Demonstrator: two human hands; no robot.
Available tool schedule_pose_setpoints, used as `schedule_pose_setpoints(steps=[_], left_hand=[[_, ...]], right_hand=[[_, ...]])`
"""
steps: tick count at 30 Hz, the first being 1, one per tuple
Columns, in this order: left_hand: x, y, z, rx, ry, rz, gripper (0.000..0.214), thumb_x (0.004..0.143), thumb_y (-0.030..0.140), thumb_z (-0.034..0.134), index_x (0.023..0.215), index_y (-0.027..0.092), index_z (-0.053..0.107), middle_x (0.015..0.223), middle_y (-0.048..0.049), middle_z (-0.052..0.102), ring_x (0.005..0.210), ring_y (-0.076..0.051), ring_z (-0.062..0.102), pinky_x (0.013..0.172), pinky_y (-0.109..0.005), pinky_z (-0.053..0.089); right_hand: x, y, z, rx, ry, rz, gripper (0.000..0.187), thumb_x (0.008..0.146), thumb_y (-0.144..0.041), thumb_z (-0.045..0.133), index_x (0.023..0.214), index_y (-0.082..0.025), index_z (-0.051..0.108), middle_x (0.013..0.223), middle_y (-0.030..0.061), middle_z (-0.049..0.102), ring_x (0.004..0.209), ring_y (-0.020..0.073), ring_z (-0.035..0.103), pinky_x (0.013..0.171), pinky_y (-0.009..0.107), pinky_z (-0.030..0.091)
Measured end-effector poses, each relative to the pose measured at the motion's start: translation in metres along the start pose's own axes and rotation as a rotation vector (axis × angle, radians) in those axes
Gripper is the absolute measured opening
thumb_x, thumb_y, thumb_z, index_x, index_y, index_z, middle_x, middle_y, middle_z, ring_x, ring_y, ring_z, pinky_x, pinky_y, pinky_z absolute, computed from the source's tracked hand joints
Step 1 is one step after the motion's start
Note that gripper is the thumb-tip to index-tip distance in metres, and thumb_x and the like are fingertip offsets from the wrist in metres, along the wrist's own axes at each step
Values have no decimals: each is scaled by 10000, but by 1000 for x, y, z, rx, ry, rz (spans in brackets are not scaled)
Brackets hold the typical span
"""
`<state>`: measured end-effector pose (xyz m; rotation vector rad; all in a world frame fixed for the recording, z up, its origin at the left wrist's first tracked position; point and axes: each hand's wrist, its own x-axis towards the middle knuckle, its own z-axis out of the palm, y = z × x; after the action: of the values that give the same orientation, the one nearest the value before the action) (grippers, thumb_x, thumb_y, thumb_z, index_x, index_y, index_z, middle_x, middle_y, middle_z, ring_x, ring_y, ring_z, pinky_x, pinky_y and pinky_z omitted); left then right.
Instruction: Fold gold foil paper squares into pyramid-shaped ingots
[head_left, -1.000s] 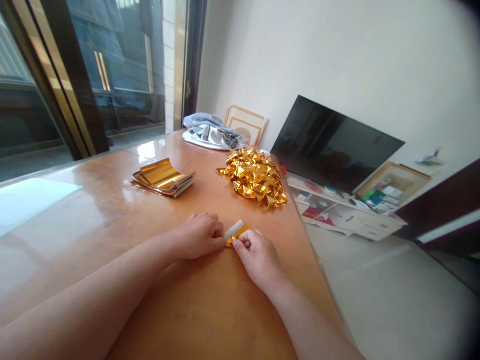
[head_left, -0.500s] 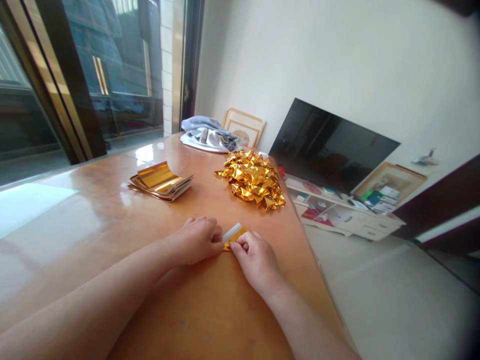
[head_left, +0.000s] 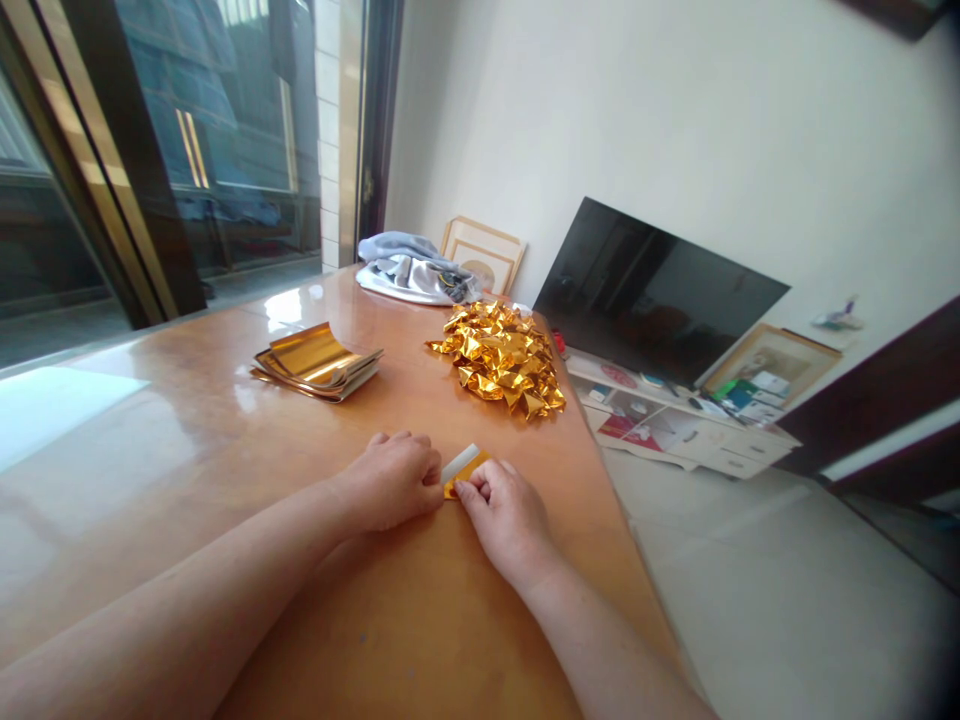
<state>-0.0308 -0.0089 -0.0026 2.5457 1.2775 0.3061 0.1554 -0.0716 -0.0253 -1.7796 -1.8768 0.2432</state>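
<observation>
A sheet of gold foil paper (head_left: 466,464), folded so that a pale strip of its back shows, lies on the wooden table between my hands. My left hand (head_left: 397,482) has its fingers curled and closed at the sheet's left edge. At the right side, the thumb and fingers of my right hand (head_left: 504,512) pinch the paper. Beyond them is a heap of folded gold foil pieces (head_left: 506,355). A stack of gold foil sheets (head_left: 315,362) lies further left, its top sheet curling up.
The glossy wooden table (head_left: 390,620) has its right edge beside my right forearm. Grey-blue cloth (head_left: 412,270) is bundled at the far end, near leaning frames (head_left: 487,250). A television (head_left: 652,295) and a white cabinet (head_left: 697,435) stand beyond the table.
The view has shifted slightly, so everything appears a little further left. Both hands keep the same hold on the folded foil sheet.
</observation>
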Motion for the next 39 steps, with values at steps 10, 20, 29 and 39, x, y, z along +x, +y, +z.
schedule_pose_setpoints(steps=[10, 20, 29, 39], left_hand=[[-3, 1, -2, 10, 5, 13, 120, 793, 323, 582, 735, 222, 610, 849, -31, 663, 843, -227, 577, 760, -354, 360], [-3, 1, -1, -18, 34, 81, 212, 862, 292, 540, 926, 354, 733, 963, -33, 632, 984, -254, 554, 875, -412, 349], [-3, -2, 0, -56, 16, 34, 225, 858, 348, 565, 970, 400, 754, 1011, -37, 630, 1014, -266, 539, 892, -429, 347], [-4, -1, -3, -60, -4, 42, 248, 825, 320, 560, 963, 388, 754, 996, -43, 631, 1012, -275, 542, 893, -435, 347]], right_hand=[[1, -3, -1, -33, -12, 14, 199, 925, -378, 635, 807, -226, 587, 834, -3, 617, 733, 152, 567, 631, 251, 348], [0, -5, -6, -56, -35, -4, 235, 948, -392, 617, 796, -221, 564, 818, -8, 610, 740, 146, 569, 625, 244, 341], [-5, -8, -12, -308, -40, -32, 156, 958, -377, 619, 909, -238, 570, 948, 15, 653, 926, 209, 607, 704, 294, 362], [-11, -7, -18, -351, -26, -30, 36, 955, -202, 559, 961, -232, 541, 979, 25, 665, 931, 205, 608, 733, 299, 368]])
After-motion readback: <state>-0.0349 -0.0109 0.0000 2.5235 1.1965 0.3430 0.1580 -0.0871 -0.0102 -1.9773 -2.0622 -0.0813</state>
